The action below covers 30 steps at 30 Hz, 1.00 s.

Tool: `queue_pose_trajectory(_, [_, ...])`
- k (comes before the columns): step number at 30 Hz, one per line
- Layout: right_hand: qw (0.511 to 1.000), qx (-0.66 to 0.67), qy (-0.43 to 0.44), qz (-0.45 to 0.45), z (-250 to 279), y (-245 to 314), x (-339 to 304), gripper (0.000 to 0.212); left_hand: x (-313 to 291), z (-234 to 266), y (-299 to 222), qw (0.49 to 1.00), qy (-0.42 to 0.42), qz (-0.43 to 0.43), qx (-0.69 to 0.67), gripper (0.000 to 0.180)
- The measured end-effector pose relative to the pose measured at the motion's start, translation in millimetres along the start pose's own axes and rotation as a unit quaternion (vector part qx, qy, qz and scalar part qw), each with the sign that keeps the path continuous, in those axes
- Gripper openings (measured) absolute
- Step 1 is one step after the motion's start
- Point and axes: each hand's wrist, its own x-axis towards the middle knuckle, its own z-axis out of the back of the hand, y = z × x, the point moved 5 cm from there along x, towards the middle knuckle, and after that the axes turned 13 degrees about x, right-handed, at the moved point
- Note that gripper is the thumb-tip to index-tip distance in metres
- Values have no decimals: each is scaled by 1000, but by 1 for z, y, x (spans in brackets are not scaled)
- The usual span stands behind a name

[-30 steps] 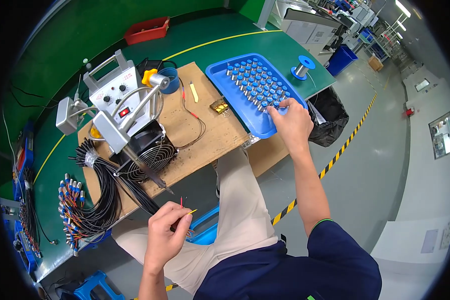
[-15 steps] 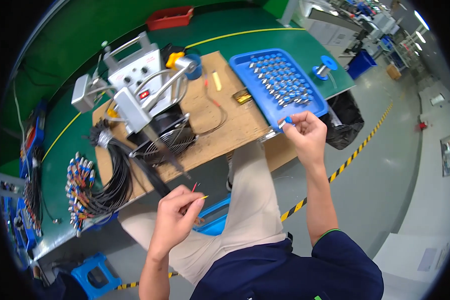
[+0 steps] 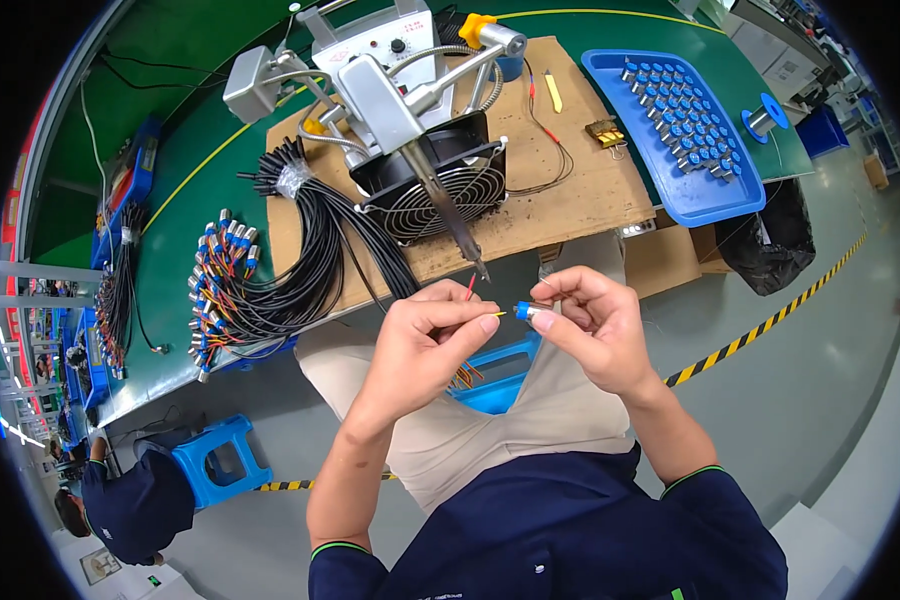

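Note:
My left hand (image 3: pixel 420 350) is closed in a pinch on thin wires, with a yellow wire end (image 3: pixel 499 314) and a red wire end (image 3: pixel 471 287) sticking out past the fingers. Between thumb and fingers my right hand (image 3: pixel 606 338) grips a small silver cylinder with a blue end (image 3: pixel 526 312). That blue end faces the yellow wire, a small gap apart. Just above both hands the tip of a stand-mounted soldering iron (image 3: pixel 444 208) points down. Other blue-ended cylinders (image 3: pixel 688 118) stand in rows in a blue tray (image 3: pixel 705 212).
A bundle of black cables (image 3: pixel 355 235) with cylinders on the wire ends lies left of a black fan (image 3: pixel 450 190). A solder spool (image 3: pixel 764 120) stands right of the tray. Blue stools, one (image 3: pixel 220 460) at lower left, and a person (image 3: pixel 135 500) are nearby.
My right hand has come from the tray's near edge to beside my left hand, bringing the cylinder. The left hand keeps its pinch on the wires. The view has shifted.

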Motion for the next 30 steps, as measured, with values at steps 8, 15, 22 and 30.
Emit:
queue_pose_trajectory(8, [999, 23, -10, -21, -8, -9, 9, 16, 8, 5, 11, 993, 17, 37, -114, 12])
queue_pose_trajectory(15, [999, -37, 16, -12, -15, 1, 15, 16, 12, 7, 9, 979, 43, 62, -190, 9])
queue_pose_trajectory(22, [999, -49, 10, 10, -17, 6, 18, 16, 15, 7, 9, 976, 37, 57, -208, 11])
queue_pose_trajectory(30, [999, -47, 8, 22, -21, 12, 18, 17, 15, 7, 5, 975, 23, 62, -211, 11])
